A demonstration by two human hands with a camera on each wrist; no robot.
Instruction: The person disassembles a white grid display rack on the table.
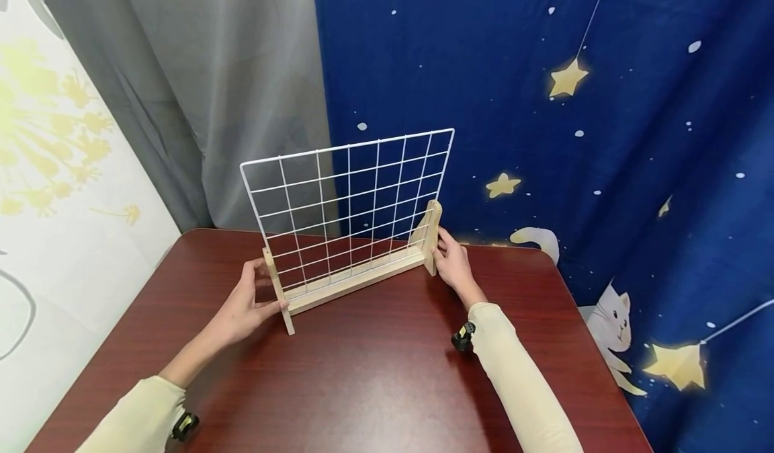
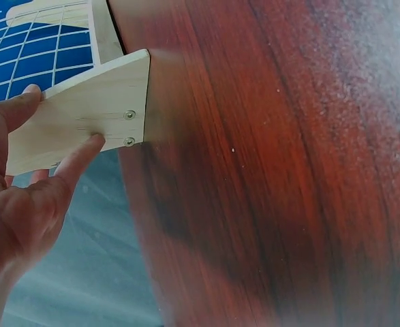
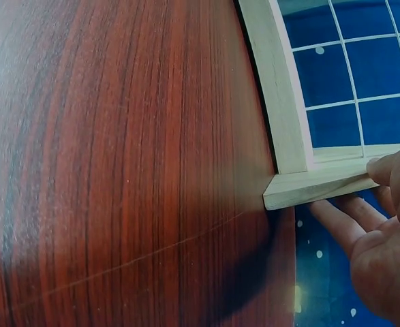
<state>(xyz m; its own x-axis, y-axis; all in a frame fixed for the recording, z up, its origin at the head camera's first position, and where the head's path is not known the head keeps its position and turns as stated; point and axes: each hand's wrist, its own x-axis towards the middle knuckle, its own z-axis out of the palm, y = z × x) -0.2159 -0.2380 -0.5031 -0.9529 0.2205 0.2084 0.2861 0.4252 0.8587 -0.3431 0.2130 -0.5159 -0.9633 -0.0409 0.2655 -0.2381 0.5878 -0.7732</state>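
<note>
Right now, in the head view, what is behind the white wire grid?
Through the grid, the gray curtain, starry blue curtain and part of the tabletop show. The wooden base bar and side panels cover whatever lies directly behind them.

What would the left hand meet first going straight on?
The left wooden end panel: the left hand touches it. Past that, probably the white wire grid, though depth is unclear.

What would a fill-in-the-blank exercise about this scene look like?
The wire grid is ____ in colour.
The right hand grips the right panel, made of ____.
The left hand grips the left panel, which shows ____ screw heads.
The star-patterned curtain is mainly ____.
Missing words: white; wood; two; blue.
</note>
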